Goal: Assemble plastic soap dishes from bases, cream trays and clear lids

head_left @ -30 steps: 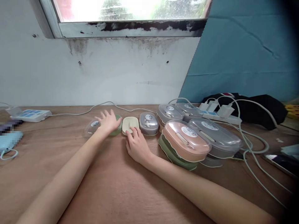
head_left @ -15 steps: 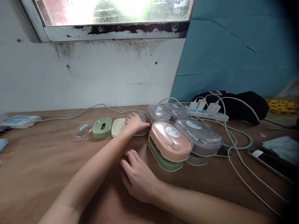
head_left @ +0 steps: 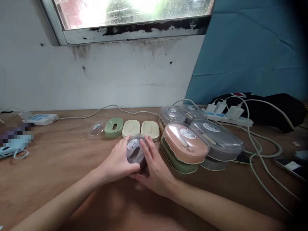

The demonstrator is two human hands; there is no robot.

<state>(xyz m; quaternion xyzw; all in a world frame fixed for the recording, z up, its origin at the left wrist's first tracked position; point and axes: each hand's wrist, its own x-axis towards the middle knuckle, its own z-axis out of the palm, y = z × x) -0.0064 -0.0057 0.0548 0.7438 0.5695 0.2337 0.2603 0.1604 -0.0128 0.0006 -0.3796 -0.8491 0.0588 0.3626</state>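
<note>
Both my hands hold a small grey soap box (head_left: 134, 151) with a clear lid and round sticker, just above the wooden table (head_left: 60, 166). My left hand (head_left: 117, 163) wraps its left side; my right hand (head_left: 155, 168) cups its right side and underside. Behind them lie in a row a clear lid (head_left: 96, 129), a green tray (head_left: 114, 127) and two cream trays (head_left: 131, 128) (head_left: 150, 129). To the right stands a stack of larger boxes, a pink one (head_left: 185, 143) on a green one (head_left: 175, 162).
More grey lidded boxes (head_left: 218, 139) sit behind the pink one. White power strips (head_left: 39, 118) (head_left: 228, 119), cables (head_left: 260, 160) and a black cloth (head_left: 269, 107) lie along the back. A phone (head_left: 292, 167) is at the right edge.
My left hand lifted the grey box from the row and brought it toward me; my right hand joined it. A second cream tray now shows where the box stood.
</note>
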